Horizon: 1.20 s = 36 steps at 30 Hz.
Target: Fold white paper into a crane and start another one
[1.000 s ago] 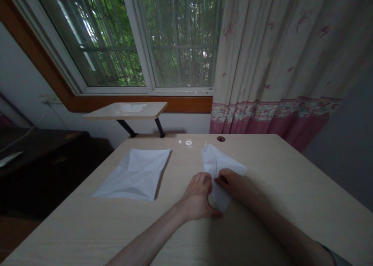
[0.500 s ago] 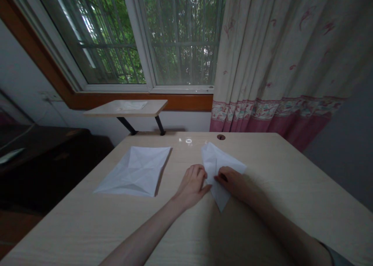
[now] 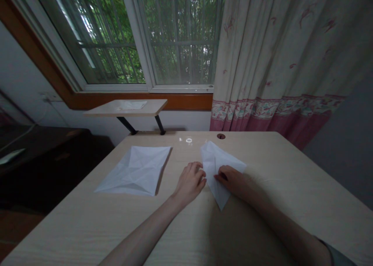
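A folded white paper (image 3: 214, 161), pointed at its near end, lies on the light wooden desk (image 3: 262, 203). My right hand (image 3: 233, 180) rests on top of it with fingers curled, pressing its middle. My left hand (image 3: 190, 180) lies at the paper's left edge, fingers bent and touching that edge. A second sheet of white paper (image 3: 135, 170), creased and unfolded flat, lies on the desk to the left, away from both hands.
A cable hole (image 3: 220, 136) sits at the desk's far edge. Behind it are a window, a pink-bordered curtain (image 3: 276, 63) and a small wall shelf (image 3: 128, 107) with a paper on it. A dark cabinet (image 3: 37, 157) stands left.
My left hand has slid from the paper's near tip up along its left edge, uncovering the tip. The right hand has stayed on the paper.
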### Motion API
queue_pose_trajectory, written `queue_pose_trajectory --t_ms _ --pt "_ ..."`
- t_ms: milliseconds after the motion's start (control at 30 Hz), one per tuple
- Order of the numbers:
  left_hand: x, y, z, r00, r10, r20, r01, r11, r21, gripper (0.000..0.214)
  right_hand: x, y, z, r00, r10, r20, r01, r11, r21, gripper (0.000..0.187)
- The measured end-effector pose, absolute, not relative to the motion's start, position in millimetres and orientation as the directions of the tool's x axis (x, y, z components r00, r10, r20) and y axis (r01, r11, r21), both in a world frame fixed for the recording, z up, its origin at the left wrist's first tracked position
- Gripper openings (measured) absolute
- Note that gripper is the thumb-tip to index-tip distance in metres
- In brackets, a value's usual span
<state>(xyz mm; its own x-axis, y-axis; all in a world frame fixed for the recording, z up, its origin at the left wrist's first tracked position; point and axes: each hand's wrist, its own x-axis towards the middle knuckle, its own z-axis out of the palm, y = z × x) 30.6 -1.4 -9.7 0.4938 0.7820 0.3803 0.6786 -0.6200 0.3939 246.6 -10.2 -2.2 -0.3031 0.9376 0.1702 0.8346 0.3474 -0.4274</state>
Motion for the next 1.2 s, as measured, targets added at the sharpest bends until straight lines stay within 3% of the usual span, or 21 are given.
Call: queue_pose_trajectory --t_ms 400,700,833,1033,1200 --pt "31.4 -3.6 -6.0 0.456 0.797 0.395 0.683 -0.598 0.419 0.008 249.8 -4.3 -14.7 -0.318 0.927 0.199 0.817 0.375 -0.438 0.018" --pt "30.8 -1.8 -7.3 0.522 0.768 0.371 0.703 -0.634 0.324 0.006 247.2 -10.8 -3.4 -0.255 0.957 0.135 0.82 0.289 -0.494 0.011" --pt "29.6 -1.2 -7.8 0.529 0.755 0.386 0.697 -0.647 0.31 0.007 248.4 -9.3 -6.0 -0.287 0.945 0.156 0.788 0.325 -0.522 0.011" --pt "28.5 -0.7 -8.7 0.545 0.714 0.439 0.67 -0.686 0.283 0.015 251.5 -3.8 -18.0 -0.336 0.914 0.229 0.781 0.406 -0.474 0.014" --pt "28.8 -1.4 -10.6 0.544 0.618 0.567 0.62 -0.752 0.224 0.013 252.0 -5.3 -17.3 -0.34 0.897 0.282 0.785 0.436 -0.441 0.018"
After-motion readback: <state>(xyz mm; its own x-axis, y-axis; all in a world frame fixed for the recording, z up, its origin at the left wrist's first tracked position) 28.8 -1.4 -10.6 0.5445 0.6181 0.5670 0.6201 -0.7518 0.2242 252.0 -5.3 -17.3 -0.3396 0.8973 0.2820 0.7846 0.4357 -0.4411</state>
